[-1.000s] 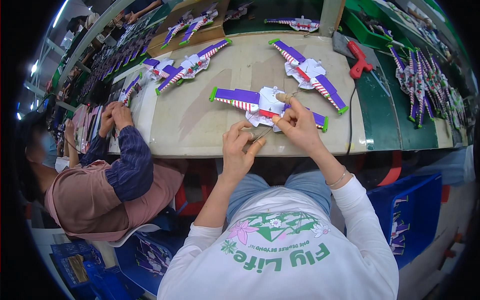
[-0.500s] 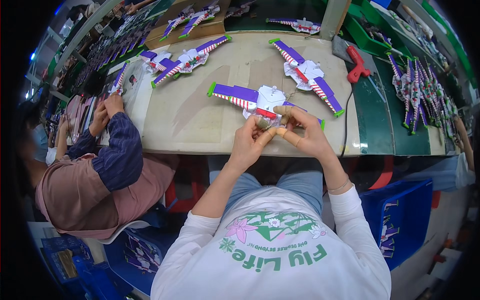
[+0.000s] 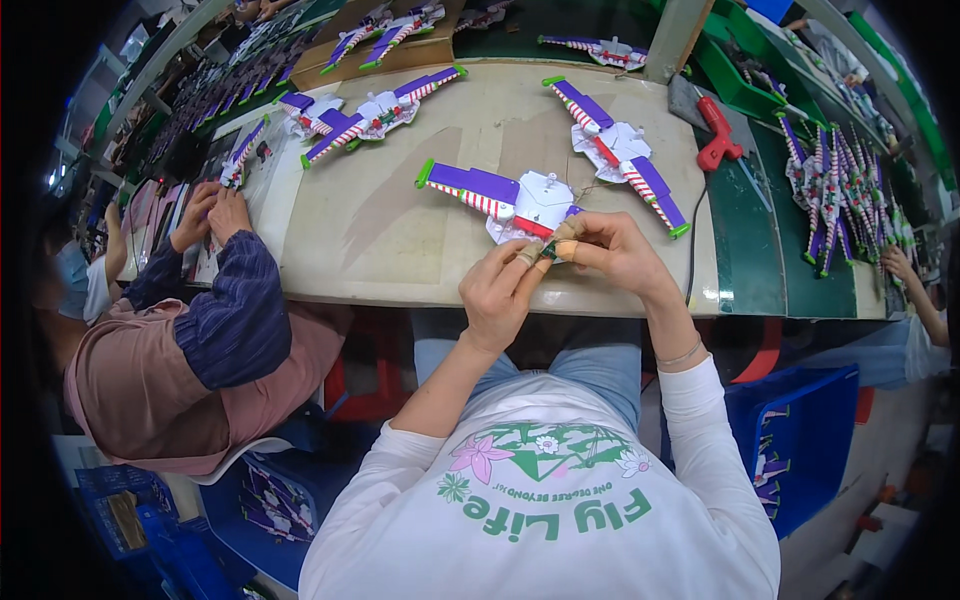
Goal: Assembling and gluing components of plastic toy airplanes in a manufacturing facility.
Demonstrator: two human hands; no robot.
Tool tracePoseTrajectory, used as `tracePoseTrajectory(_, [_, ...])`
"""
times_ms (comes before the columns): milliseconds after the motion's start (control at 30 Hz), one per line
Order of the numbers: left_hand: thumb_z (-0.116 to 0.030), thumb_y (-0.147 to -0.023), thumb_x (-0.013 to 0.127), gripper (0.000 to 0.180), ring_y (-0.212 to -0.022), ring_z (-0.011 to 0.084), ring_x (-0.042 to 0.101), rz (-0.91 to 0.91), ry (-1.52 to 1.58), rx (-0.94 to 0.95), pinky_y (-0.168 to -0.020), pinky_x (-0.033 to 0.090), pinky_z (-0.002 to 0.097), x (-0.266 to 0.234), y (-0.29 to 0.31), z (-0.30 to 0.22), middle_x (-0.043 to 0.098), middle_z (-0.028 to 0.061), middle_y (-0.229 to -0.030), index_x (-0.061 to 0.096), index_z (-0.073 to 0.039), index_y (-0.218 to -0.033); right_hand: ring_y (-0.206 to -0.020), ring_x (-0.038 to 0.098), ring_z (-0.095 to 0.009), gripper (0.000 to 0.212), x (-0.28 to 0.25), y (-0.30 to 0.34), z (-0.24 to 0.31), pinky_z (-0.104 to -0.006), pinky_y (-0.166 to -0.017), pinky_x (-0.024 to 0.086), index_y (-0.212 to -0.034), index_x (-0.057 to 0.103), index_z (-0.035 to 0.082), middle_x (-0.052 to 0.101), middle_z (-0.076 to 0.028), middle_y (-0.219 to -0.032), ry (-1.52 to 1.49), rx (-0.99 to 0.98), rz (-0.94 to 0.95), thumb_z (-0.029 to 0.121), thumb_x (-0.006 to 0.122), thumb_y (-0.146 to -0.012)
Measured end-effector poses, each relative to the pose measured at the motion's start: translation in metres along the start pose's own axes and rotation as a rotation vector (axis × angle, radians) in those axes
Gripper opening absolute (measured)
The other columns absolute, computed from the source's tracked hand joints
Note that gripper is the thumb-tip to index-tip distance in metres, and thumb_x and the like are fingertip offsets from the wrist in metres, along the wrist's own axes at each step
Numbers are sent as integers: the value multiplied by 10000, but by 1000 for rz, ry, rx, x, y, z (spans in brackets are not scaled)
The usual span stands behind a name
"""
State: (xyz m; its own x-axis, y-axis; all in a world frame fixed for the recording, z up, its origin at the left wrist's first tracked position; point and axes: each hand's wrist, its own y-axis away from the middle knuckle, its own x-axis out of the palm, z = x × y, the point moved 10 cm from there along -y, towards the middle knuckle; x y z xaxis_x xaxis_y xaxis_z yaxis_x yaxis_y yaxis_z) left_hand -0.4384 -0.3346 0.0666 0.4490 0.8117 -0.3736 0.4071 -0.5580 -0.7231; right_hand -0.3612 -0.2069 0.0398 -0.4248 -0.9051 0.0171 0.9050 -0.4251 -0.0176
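Just below the frame's centre, the left hand (image 3: pixel 505 290) and right hand (image 3: pixel 610 250) meet fingertip to fingertip, both pinching a small part (image 3: pixel 549 250) at the table (image 3: pixel 400 230) edge. It looks light and fiddly, best gripped by its ends. Just beyond lies 1 purple-and-white toy wing (image 3: pixel 500 198), thin plastic and probably brittle.

Even, bright overhead light falls on the pale workbench (image 3: pixel 400 230), which reads clearly with only soft, short shadows under the winged toy parts (image 3: pixel 500 195). The space beneath the bench edge is dim. A small bright glare spot sits at the far left rim. The fisheye lens bends straight edges strongly, and the black-vignetted corners are smeared, perhaps slightly out of focus.
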Motion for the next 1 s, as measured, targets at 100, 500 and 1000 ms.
tracePoseTrajectory(100, [-59, -739, 773, 143, -779, 264, 620, -17, -51, 23, -628, 500, 351, -1, -4, -3, 646, 104, -1017, 657, -17, -810, -661, 511, -42, 92, -3, -1, 12, -204, -584, 397, -909, 686, 3, 583, 14, -757, 177, -117, -138, 67, 696, -844])
tracePoseTrajectory(500, [-12, -741, 758, 209, -751, 267, 578, -41, -80, -55, -603, 463, 371, 3, -2, 12, 648, 89, -912, 549, -18, -740, -647, 502, -159, 111, -2, -10, 19, -305, -577, 395, -840, 708, 5, 547, -62, -707, 664, -252, -442, 70, 727, -753])
tracePoseTrajectory(1000, [-33, -749, 741, 141, -867, 270, 604, 97, -73, -5, -735, 459, 378, 2, -6, 3, 675, 82, -885, 602, -25, -773, -765, 554, -285, 71, 21, -14, 42, -399, -657, 450, -790, 678, 21, 583, -107, -744, 998, -346, -409, 83, 688, -758])
